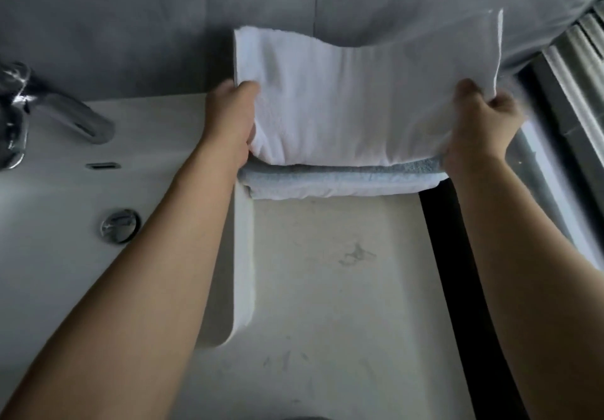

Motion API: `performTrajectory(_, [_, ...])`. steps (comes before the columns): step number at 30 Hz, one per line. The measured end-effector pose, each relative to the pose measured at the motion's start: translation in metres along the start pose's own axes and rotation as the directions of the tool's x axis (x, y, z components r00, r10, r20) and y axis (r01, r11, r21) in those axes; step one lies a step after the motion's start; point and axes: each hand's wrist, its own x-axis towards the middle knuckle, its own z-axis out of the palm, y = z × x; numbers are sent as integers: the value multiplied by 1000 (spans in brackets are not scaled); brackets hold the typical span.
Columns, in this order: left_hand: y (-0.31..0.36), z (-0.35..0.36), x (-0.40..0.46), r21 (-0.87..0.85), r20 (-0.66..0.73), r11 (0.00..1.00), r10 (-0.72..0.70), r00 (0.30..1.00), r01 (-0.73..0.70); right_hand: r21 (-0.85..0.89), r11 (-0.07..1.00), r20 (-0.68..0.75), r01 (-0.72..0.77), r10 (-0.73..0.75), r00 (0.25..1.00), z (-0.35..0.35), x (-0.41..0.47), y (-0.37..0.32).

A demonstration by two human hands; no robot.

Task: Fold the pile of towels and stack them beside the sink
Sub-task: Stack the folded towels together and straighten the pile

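Left hand (232, 115) and right hand (480, 125) are gripping the side edges of a folded white towel (359, 102), fingertips hidden underneath. It is resting on a blue-grey towel (343, 176) beside the sink (65, 197); the faucet (49, 112) is blurred.

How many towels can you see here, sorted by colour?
White towel, held at each end by the left hand and the right hand: 1
Grey-blue towel, folded beneath it: 1
White towel at the bottom of the stack: 1
Total: 3
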Motion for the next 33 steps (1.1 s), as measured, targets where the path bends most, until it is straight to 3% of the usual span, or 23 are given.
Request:
performTrajectory(2, [-15, 1, 11, 188, 9, 981, -48, 999, 45, -223, 972, -10, -75, 74, 997, -1, 8, 18])
performTrajectory(4, [-23, 3, 16, 253, -17, 968, 2, 1000, 2, -358, 928, -45, -105, 95, 994, -4, 15, 31])
performTrajectory(7, [-24, 10, 16, 281, -80, 954, 135, 988, -108, -513, 858, -51, 0, -30, 998, -4, 22, 33])
performTrajectory(9, [-23, 13, 13, 317, -106, 933, 216, 971, -172, -658, 746, 6, 103, -131, 991, -4, 25, 33])
performTrajectory(11, [-23, 14, 7, 465, -124, 865, 276, 953, -190, -825, 526, 103, 205, -216, 971, -3, 18, 35])
performTrajectory(13, [-27, 15, -2, 741, -75, 625, 442, 894, -246, -880, 279, 313, 384, -268, 911, 5, 0, 38])
performTrajectory(14, [-28, 19, -8, 829, 10, 465, 544, 839, -311, -843, 228, 436, 487, -240, 868, 10, -10, 42])
performTrajectory(15, [-30, 24, -13, 866, 120, 322, 610, 783, -383, -788, 233, 539, 569, -184, 822, 16, -20, 46])
performTrajectory(17, [-35, 35, -23, 863, 293, 148, 633, 716, -483, -710, 288, 647, 643, -93, 756, 22, -35, 57])
performTrajectory(19, [-40, 43, -26, 858, 376, 40, 631, 679, -513, -702, 308, 653, 642, -81, 753, 22, -38, 64])
performTrajectory(21, [-45, 41, -22, 867, 417, -29, 589, 693, -497, -703, 297, 652, 646, -94, 752, 20, -31, 66])
performTrajectory(24, [-53, 22, -7, 920, 313, 59, 487, 815, -388, -736, 249, 631, 629, -82, 771, 15, -20, 65])
performTrajectory(26, [-57, 10, -2, 940, 227, 127, 456, 861, -315, -779, 220, 585, 587, -83, 807, 14, -19, 66])
performTrajectory(30, [-59, -1, -6, 938, 182, 181, 469, 864, -296, -809, 263, 522, 525, -88, 848, 21, -32, 61])
performTrajectory(33, [-59, -7, -16, 915, 219, 184, 518, 826, -358, -762, 313, 559, 567, -125, 820, 26, -54, 57])
